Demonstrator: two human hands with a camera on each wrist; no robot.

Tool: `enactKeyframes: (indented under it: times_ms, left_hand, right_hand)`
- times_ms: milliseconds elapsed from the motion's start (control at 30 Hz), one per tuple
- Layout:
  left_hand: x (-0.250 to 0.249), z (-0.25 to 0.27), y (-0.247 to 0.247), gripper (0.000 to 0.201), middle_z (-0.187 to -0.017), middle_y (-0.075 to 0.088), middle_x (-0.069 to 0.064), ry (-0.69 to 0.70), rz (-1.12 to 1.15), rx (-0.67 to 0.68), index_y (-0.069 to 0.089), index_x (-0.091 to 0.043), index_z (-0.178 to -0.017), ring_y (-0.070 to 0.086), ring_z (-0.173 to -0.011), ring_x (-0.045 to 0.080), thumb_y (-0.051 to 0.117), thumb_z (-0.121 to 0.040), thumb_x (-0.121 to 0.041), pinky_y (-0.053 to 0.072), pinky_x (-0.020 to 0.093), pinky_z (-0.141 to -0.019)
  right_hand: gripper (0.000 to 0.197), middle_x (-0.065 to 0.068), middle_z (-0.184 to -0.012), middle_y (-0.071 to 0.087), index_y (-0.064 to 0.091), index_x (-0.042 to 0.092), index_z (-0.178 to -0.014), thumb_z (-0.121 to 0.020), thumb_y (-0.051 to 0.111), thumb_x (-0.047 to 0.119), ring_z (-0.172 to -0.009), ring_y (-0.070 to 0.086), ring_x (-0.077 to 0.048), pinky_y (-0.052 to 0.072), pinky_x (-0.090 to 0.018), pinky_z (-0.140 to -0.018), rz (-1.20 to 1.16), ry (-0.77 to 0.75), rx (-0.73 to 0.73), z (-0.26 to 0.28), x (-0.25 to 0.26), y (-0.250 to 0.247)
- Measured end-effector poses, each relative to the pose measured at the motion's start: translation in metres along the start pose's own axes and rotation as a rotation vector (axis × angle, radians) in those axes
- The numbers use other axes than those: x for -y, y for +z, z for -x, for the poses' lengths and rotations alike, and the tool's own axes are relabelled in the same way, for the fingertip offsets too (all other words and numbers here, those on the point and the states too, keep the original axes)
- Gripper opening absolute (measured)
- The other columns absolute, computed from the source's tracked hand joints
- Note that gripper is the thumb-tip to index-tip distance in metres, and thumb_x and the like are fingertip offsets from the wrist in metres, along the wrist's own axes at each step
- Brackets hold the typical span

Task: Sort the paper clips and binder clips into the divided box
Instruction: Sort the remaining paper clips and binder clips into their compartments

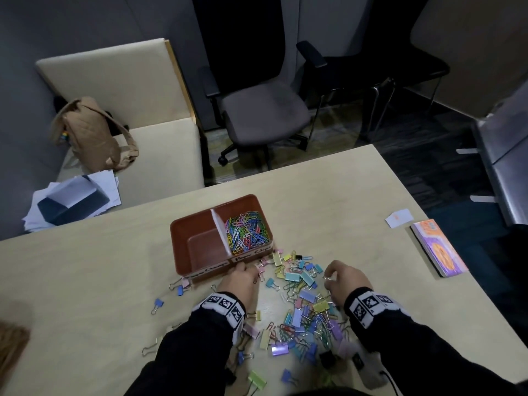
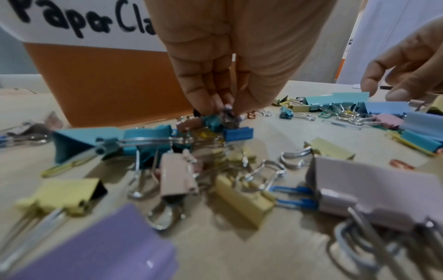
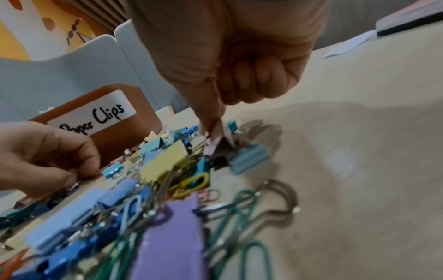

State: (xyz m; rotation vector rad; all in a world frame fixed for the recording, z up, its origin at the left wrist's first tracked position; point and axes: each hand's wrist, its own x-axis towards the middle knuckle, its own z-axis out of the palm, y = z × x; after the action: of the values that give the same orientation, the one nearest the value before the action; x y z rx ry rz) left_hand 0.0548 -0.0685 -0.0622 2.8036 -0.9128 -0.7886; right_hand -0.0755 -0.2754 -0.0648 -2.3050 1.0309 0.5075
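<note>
Pale wooden tabletop (image 1: 85, 281), office chairs behind. Brown plastic divided box (image 1: 183, 238): right compartment holds coloured wire paper clips (image 1: 248, 230), left compartment bare. Loose heap of pastel metal binder clips (image 1: 303, 318) near box front. Left hand (image 1: 243, 281) pinches small teal binder clip (image 2: 212, 121) by box; right hand (image 1: 347, 278) pinches lilac binder clip (image 3: 219, 144) over heap

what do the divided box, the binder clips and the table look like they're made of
Divided box: probably plastic, a smooth brown-orange wall with rounded corners and a dull sheen. Binder clips: likely painted sheet metal in matte pastels, folded bodies with shiny bare wire handles. Table: seemingly laminate with pale wood grain, a flat and even surface.
</note>
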Motion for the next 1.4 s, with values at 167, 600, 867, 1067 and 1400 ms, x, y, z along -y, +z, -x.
enactKeyframes:
  times_ms: [167,600,867,1067,1400]
  left_hand:
    - [-0.009,0.002,-0.002,0.033,-0.125,0.050,0.001,0.067,0.010,-0.057,0.052,-0.024,-0.122,0.046,-0.117,0.021,0.045,-0.093,-0.010,0.042,0.033,-0.089]
    - [-0.052,-0.015,0.013,0.038,-0.122,0.046,0.006,0.256,-0.061,0.016,0.049,-0.024,-0.131,0.044,-0.119,0.027,0.052,-0.093,-0.023,0.043,0.037,-0.090]
    - [-0.049,-0.011,0.014,0.025,-0.117,0.052,0.007,0.227,0.006,-0.037,0.052,-0.015,-0.115,0.049,-0.112,0.026,0.052,-0.091,-0.021,0.042,0.037,-0.089]
    - [-0.048,-0.003,0.016,0.019,-0.108,0.052,0.000,0.247,0.011,-0.042,0.052,-0.020,-0.105,0.049,-0.106,0.021,0.052,-0.086,-0.017,0.044,0.034,-0.088]
    - [-0.058,-0.010,0.013,0.031,-0.119,0.049,0.002,0.397,-0.121,0.080,0.054,-0.027,-0.124,0.049,-0.113,0.024,0.051,-0.094,-0.020,0.043,0.038,-0.087]
  right_hand:
    - [0.023,0.001,-0.078,0.065,0.053,0.026,-0.092,-0.081,0.072,0.033,-0.069,0.065,-0.019,0.052,-0.026,-0.060,-0.007,0.012,0.079,0.003,-0.004,-0.003]
    - [0.054,-0.002,-0.116,0.065,0.048,0.039,-0.124,-0.085,0.050,0.002,-0.101,0.062,-0.024,0.051,-0.030,-0.077,0.304,-0.317,0.142,-0.002,0.037,-0.001]
    - [0.037,-0.002,-0.105,0.065,0.044,0.028,-0.117,-0.085,0.060,0.024,-0.092,0.061,-0.022,0.050,-0.029,-0.075,0.256,-0.298,0.164,0.002,0.030,-0.003]
    - [0.037,0.001,-0.076,0.059,0.044,0.025,-0.107,-0.079,0.067,0.022,-0.062,0.058,-0.014,0.041,-0.025,-0.050,0.015,-0.113,0.070,-0.005,0.000,-0.027]
    - [0.044,0.006,-0.076,0.057,0.040,0.029,-0.124,-0.085,0.058,0.023,-0.073,0.057,-0.022,0.044,-0.026,-0.063,0.099,-0.144,0.000,-0.003,-0.002,-0.025]
